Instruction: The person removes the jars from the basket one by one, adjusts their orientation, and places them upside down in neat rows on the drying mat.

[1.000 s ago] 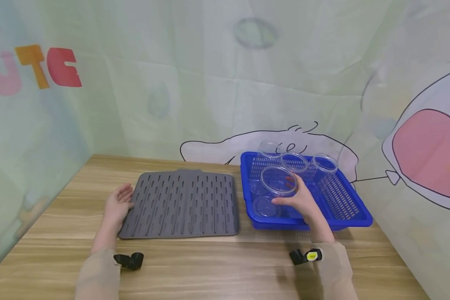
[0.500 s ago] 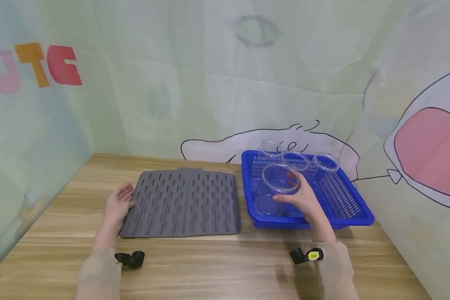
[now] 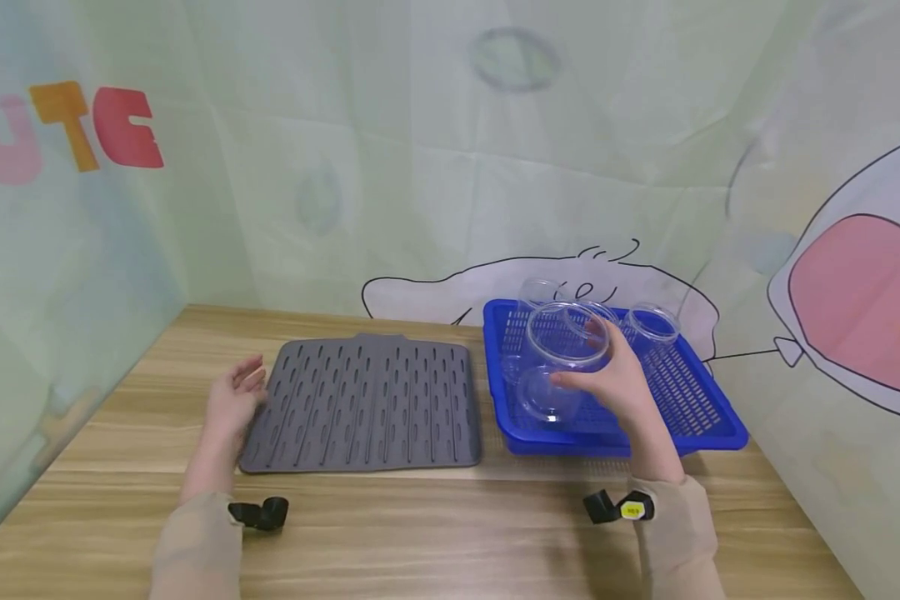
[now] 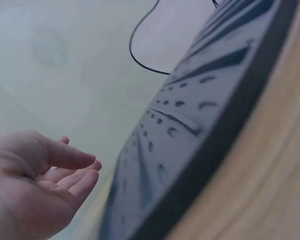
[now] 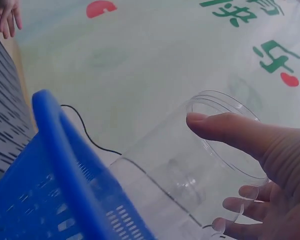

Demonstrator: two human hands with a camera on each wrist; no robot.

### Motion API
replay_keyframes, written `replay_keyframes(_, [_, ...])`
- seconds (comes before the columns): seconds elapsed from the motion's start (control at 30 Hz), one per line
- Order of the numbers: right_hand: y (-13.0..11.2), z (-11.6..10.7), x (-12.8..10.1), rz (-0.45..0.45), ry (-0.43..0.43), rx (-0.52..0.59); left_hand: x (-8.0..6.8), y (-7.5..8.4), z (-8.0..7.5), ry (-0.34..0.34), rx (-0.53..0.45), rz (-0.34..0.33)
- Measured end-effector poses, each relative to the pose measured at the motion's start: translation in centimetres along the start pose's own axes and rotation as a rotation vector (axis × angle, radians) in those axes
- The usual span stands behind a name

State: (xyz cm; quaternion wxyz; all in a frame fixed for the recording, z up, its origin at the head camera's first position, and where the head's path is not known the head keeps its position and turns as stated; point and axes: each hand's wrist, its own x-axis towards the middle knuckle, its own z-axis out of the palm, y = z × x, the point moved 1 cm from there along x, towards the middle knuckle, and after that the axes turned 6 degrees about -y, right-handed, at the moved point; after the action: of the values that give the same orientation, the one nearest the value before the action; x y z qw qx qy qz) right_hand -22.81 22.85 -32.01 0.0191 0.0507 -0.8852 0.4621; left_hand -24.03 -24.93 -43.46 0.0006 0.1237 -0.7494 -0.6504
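Note:
My right hand (image 3: 621,377) grips a clear, wide-mouthed plastic jar (image 3: 551,379) by its upper part, thumb on the near side and fingers round the far side. The jar stands upright over the left part of a blue basket (image 3: 570,446). In the right wrist view, the thumb presses just under the rim of the see-through jar (image 5: 157,150), whose lower end overlaps the basket. My left hand (image 3: 232,402) holds nothing; its relaxed fingers are beside the left edge of a grey slotted drying mat (image 3: 367,406). The left wrist view shows that hand (image 4: 40,185) loosely bent, apart from the mat.
Several more clear jars are in the basket, among them one at the right (image 3: 654,323) and one at the back left (image 3: 542,292). Mat and basket lie side by side on a wooden table (image 3: 420,533). A printed curtain (image 3: 420,183) hangs behind the table.
My right hand has lifted the jar and shifted slightly right and up. My left hand has moved a little up and away from the mat's edge.

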Motion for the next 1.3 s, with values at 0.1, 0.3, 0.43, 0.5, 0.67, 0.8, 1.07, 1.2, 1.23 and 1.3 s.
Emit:
replay_keyframes(0.1, [-1.0,-0.2,-0.1,-0.011,0.016,-0.017,-0.3,0.8,-0.2,-0.001,-0.015,0.019])
replay_keyframes(0.3, [-2.8,-0.2,-0.1,-0.047,0.047,-0.057,-1.2,2.6,-0.5,0.010,0.052,0.107])
replay_keyframes(0.43, [-4.1,0.2,0.3,-0.108,0.070,-0.077,-1.9,3.9,-0.4,0.014,0.081,0.171])
replay_keyframes(0.5, [-4.8,0.5,0.5,-0.128,0.080,-0.095,-2.3,4.5,-0.3,0.010,0.093,0.198])
replay_keyframes(0.67, [-6.9,1.5,0.8,-0.161,0.099,-0.148,-3.1,6.1,0.3,-0.018,0.108,0.265])
replay_keyframes(0.8, [-8.9,2.4,0.7,-0.214,0.107,-0.166,-3.8,7.3,1.0,-0.050,0.101,0.337])
replay_keyframes(1.07, [-12.0,5.5,0.7,-0.289,0.160,-0.234,-4.8,8.8,3.0,-0.134,0.101,0.452])
replay_keyframes(1.2, [-12.6,7.7,0.9,-0.354,0.225,-0.318,-4.9,9.0,3.9,-0.213,0.088,0.480])
replay_keyframes(1.23, [-12.6,8.3,1.0,-0.373,0.246,-0.347,-4.9,9.0,4.2,-0.230,0.087,0.485])
replay_keyframes(1.3, [-12.7,9.4,1.1,-0.417,0.290,-0.410,-4.9,9.1,4.5,-0.255,0.081,0.491])
